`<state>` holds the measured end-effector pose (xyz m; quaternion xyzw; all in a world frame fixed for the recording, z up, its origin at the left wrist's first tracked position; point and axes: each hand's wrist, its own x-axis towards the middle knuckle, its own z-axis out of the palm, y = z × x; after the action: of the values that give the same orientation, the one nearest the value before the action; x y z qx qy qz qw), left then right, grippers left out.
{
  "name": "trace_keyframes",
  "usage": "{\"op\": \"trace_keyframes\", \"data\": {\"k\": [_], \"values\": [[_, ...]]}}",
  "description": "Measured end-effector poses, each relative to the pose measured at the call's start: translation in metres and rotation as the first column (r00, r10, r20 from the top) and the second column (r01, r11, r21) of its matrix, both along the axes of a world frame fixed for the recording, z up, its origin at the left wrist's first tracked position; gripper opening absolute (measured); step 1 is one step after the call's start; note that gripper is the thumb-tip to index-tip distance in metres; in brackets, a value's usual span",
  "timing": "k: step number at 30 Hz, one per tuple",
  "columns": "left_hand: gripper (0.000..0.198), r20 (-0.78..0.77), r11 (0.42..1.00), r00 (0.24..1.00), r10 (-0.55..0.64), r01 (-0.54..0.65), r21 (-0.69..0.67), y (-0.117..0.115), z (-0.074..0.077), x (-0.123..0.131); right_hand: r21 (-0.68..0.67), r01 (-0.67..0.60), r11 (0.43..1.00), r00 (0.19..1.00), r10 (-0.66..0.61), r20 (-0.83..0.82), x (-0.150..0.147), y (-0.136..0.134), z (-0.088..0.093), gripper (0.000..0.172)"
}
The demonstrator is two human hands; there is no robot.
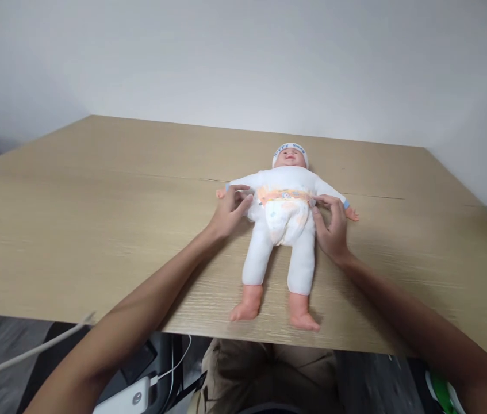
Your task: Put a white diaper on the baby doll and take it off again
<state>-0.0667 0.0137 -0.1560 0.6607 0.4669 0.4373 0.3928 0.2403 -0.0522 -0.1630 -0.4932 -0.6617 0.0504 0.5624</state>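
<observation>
– Where's the soft white-and-orange diaper (288, 215)?
– On the white-clothed baby doll (290, 177), over its tummy. The doll's on the tan wooden table (96, 218).
– Are the left hand (230, 211) and right hand (332, 226) pinching?
– Can't tell. Curled beside the doll, they hide the diaper's edges.

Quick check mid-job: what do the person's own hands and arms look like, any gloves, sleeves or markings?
The left hand and right hand are ungloved. Both forearms are bare, with no sleeve, watch or bracelet showing. I see no clear markings; rings are too small to rule out.
</observation>
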Motion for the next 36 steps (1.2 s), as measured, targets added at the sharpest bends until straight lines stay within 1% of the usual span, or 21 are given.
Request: {"op": "trace_keyframes", "data": {"k": [2,3,5,7,11,13,14,16,17,18,19,20,21,23,24,26,28,31,32,34,36], "values": [[0.053,0.134,0.993,0.988,-0.078,0.089,-0.078,0.001,0.001,0.005,0.001,0.016,1.0,1.0,-0.016,-0.011,0.0,0.0,0.002,0.022],[0.052,0.172,0.987,0.98,-0.102,0.121,-0.102,0.001,0.003,0.007,0.003,0.024,1.0,1.0,-0.024,-0.017,0.0,0.001,0.002,0.021],[0.049,0.199,0.983,0.973,-0.115,0.141,-0.118,0.002,0.006,0.008,0.002,0.033,0.999,0.999,-0.033,-0.033,0.002,0.002,0.003,0.018],[0.044,0.216,0.987,0.97,-0.113,0.134,-0.085,0.005,0.006,0.006,-0.001,0.036,0.999,0.998,-0.036,-0.051,0.005,0.003,0.001,0.016],[0.036,0.234,0.997,0.969,-0.081,0.082,0.007,0.013,0.0,-0.001,0.018,0.072,0.997,0.996,-0.071,-0.059,0.011,0.006,0.001,0.018],[0.032,0.181,0.997,0.981,-0.066,0.059,0.043,0.015,-0.002,-0.001,0.054,0.092,0.994,0.995,-0.09,-0.042,0.008,0.005,0.011,0.016],[0.03,0.151,0.997,0.987,-0.057,0.049,0.058,0.014,-0.003,0.0,0.072,0.087,0.994,0.996,-0.086,-0.015,0.004,0.004,0.02,0.014],[0.027,0.105,0.996,0.994,-0.038,0.03,0.079,0.012,-0.003,0.002,0.092,0.014,0.996,0.995,-0.023,0.094,-0.007,0.002,0.043,0.013],[0.025,0.09,0.996,0.996,-0.027,0.019,0.086,0.011,-0.003,0.004,0.088,-0.063,0.994,0.983,0.046,0.179,-0.015,0.001,0.057,0.015],[0.024,0.075,0.996,0.997,-0.017,0.01,0.091,0.01,-0.002,0.005,0.065,-0.163,0.985,0.951,0.139,0.275,-0.022,0.0,0.07,0.017],[0.023,0.055,0.995,0.998,-0.008,0.003,0.096,0.008,0.0,0.006,0.014,-0.276,0.961,0.891,0.25,0.378,-0.03,0.001,0.083,0.021],[0.022,0.031,0.995,1.0,-0.002,-0.001,0.101,0.007,0.002,0.007,-0.061,-0.373,0.926,0.807,0.356,0.47,-0.037,0.003,0.095,0.026],[0.022,0.003,0.994,1.0,0.001,-0.002,0.107,0.005,0.004,0.006,-0.149,-0.444,0.884,0.711,0.448,0.542,-0.043,0.006,0.104,0.03],[0.019,-0.066,0.992,0.998,0.008,0.0,0.124,0.002,0.01,0.003,-0.317,-0.493,0.811,0.543,0.571,0.616,-0.054,0.015,0.113,0.034],[0.016,-0.102,0.991,0.995,0.016,-0.002,0.136,0.0,0.014,0.0,-0.376,-0.489,0.787,0.492,0.605,0.626,-0.058,0.022,0.114,0.035],[0.013,-0.169,0.987,0.985,0.044,-0.017,0.161,-0.003,0.02,-0.007,-0.438,-0.479,0.761,0.447,0.641,0.624,-0.064,0.038,0.11,0.041],[0.021,-0.289,0.986,0.953,0.091,-0.046,0.16,-0.005,0.023,-0.015,-0.457,-0.465,0.758,0.447,0.646,0.619,-0.066,0.054,0.103,0.047],[0.032,-0.462,0.99,0.878,0.127,-0.082,0.117,-0.003,0.021,-0.023,-0.464,-0.45,0.763,0.454,0.643,0.617,-0.066,0.071,0.096,0.052],[0.034,-0.488,0.992,0.865,0.121,-0.083,0.099,-0.002,0.019,-0.024,-0.466,-0.449,0.763,0.452,0.643,0.618,-0.066,0.074,0.095,0.053],[0.035,-0.489,0.996,0.868,0.088,-0.064,0.064,0.001,0.016,-0.025,-0.461,-0.453,0.763,0.455,0.643,0.616,-0.067,0.076,0.094,0.052],[0.035,-0.487,0.999,0.873,0.041,-0.036,0.019,0.005,0.015,-0.026,-0.445,-0.46,0.768,0.48,0.637,0.603,-0.068,0.075,0.093,0.047]]}}
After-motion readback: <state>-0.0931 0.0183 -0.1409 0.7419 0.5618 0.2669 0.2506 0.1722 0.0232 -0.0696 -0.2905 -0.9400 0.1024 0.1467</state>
